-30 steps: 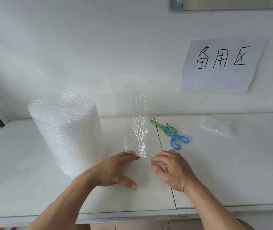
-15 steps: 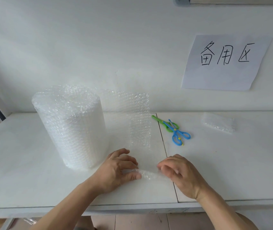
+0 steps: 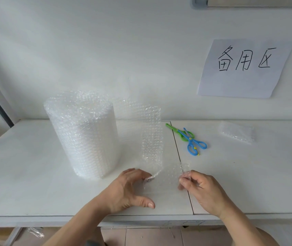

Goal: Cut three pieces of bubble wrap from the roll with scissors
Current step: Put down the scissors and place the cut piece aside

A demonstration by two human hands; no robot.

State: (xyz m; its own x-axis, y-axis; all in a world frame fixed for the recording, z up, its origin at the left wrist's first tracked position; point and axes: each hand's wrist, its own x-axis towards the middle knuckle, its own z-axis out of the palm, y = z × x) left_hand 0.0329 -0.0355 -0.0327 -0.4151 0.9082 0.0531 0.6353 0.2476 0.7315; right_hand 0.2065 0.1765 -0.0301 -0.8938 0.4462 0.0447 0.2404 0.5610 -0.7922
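Note:
A fat roll of clear bubble wrap stands upright on the white table. Its loose tail runs right from the roll and stands curled. A small clear piece of bubble wrap is stretched near the table's front between my hands. My left hand touches its left edge with the fingertips, thumb spread apart. My right hand pinches its right corner between thumb and fingers. Two pairs of scissors, green and blue, lie crossed to the right, apart from both hands.
A cut piece of bubble wrap lies at the back right of the table. A paper sheet with handwritten characters hangs on the wall. A seam splits the tabletop. The front edge runs just under my wrists.
My hands have moved apart, spreading the small piece that was bunched between them. Before that, both hands drew it down toward the front edge from beside the loose tail.

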